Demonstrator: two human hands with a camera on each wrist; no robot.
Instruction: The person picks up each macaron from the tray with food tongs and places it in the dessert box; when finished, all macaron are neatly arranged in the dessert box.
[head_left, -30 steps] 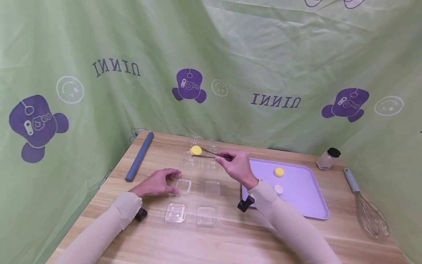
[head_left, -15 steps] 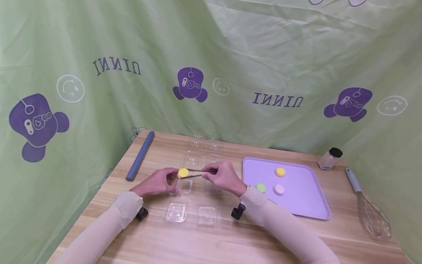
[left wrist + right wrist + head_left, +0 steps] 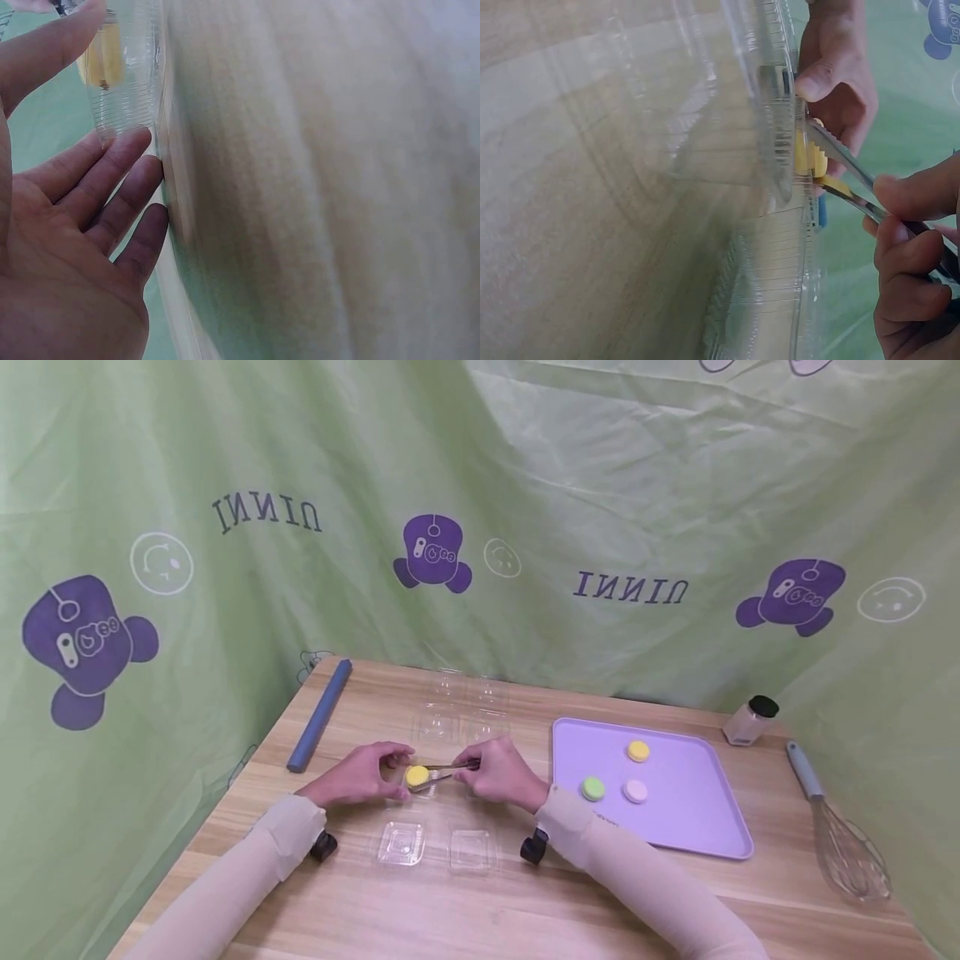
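My right hand (image 3: 501, 772) grips metal tongs (image 3: 459, 767), whose tips pinch a yellow macaron (image 3: 417, 777). In the left wrist view the macaron (image 3: 105, 56) shows through the wall of a small clear plastic container (image 3: 127, 112). Whether it touches the container's floor is hard to tell. My left hand (image 3: 360, 774) holds that container from the left, thumb on the near side and fingers on the far side. From the right wrist view, the tong arms (image 3: 847, 161) reach over the container's rim, with my left thumb (image 3: 819, 79) beside them.
More clear containers (image 3: 401, 843) stand nearby, with lids folded back. A purple tray (image 3: 690, 827) on the right bears a yellow macaron (image 3: 638, 751), a green one (image 3: 592, 788) and a pink one (image 3: 634, 791). Beyond are a jar (image 3: 750, 722), a whisk (image 3: 840, 835) and a blue rod (image 3: 319, 717).
My right hand has carried the yellow macaron in the tongs from the back containers toward me and down to the container at my left hand. The left hand has stayed in place.
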